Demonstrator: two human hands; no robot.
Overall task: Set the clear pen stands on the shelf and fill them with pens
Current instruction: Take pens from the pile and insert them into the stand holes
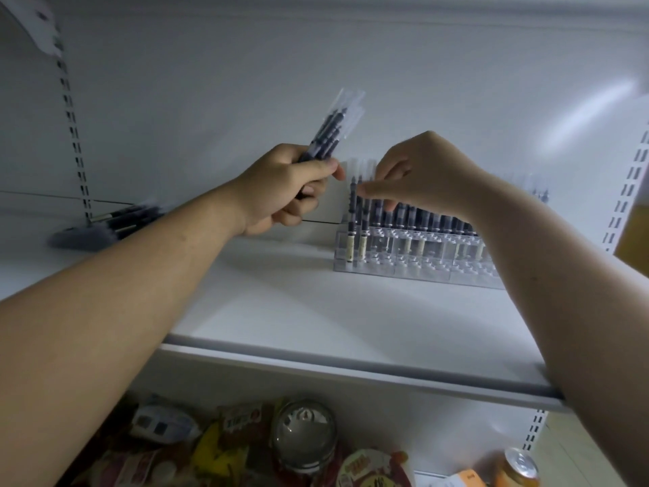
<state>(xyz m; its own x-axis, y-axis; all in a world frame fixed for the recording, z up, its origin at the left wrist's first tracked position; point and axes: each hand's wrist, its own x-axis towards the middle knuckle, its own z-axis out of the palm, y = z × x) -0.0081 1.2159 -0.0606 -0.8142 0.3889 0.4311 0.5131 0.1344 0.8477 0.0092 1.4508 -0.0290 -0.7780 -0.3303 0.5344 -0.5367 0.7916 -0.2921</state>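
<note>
A clear pen stand (407,265) sits on the white shelf (316,311), to the right of centre, its rear rows filled with several dark pens (414,216) standing upright. My left hand (284,191) grips a bundle of dark pens in clear sleeves (333,128), held up to the left of the stand. My right hand (421,174) hovers over the stand's left end, its fingertips pinching the top of a pen (361,205) that stands there. My right forearm hides the stand's right part.
A loose pile of more dark pens (116,223) lies on the shelf at the far left near a slotted upright (75,135). Below the shelf edge sit snack packets (228,437), a glass jar (303,434) and a can (519,465).
</note>
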